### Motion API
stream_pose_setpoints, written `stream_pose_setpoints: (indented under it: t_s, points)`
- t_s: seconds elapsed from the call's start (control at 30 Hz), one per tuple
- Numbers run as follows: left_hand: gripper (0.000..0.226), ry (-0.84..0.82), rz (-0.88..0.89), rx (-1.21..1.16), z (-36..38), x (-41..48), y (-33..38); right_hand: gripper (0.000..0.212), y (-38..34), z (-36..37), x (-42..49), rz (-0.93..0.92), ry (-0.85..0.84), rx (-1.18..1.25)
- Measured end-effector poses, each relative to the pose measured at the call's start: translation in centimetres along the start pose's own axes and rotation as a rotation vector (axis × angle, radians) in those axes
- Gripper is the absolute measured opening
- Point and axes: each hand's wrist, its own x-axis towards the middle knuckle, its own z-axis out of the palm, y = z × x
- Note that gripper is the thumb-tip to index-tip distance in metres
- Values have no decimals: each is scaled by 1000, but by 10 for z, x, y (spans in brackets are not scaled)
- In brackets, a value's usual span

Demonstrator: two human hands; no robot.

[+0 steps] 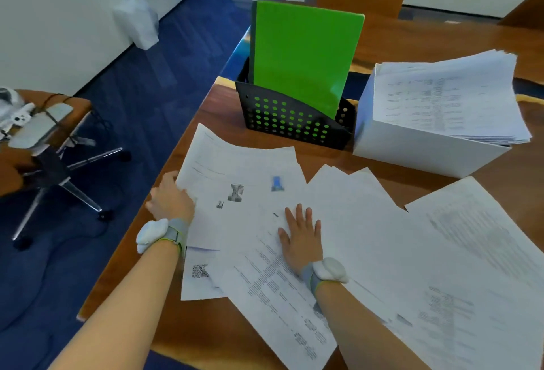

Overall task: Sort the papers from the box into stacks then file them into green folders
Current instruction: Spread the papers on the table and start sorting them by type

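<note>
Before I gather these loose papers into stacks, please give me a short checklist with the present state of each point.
1. Right hand flat on the loose papers: ok.
2. Left hand grips the picture sheet at its edge: cannot tell.
3. Papers in neat stacks: not ok, they overlap.
4. Green folder upright in the black holder: ok.
5. Box emptied: not ok, it holds a pile.

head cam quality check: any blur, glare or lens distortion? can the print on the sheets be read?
Head view: soft overall, print on the spread papers and the box stack smeared, unreadable; wide-angle bowing along the table edge; bluish sheen on the table left of the green folder; light even, only faint shadows under the left hand and right hand.
</note>
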Motion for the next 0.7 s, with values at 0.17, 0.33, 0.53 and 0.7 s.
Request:
stream_pose_setpoints:
  t_s: [0.17, 0.33, 0.53, 0.7]
  points:
    - [60, -130, 253, 39, 31, -16, 5, 58, 28, 16, 3, 90, 71, -105]
    - [62, -447, 422, 252, 68, -52, 10, 56, 8, 12, 11, 217, 211, -95]
    - [70, -540, 491, 387, 72, -45, 1, 59, -17, 27, 11, 158, 158, -101]
    - [70, -540, 473, 425, 62, -6, -13, 64, 23, 23, 8, 120, 104, -190]
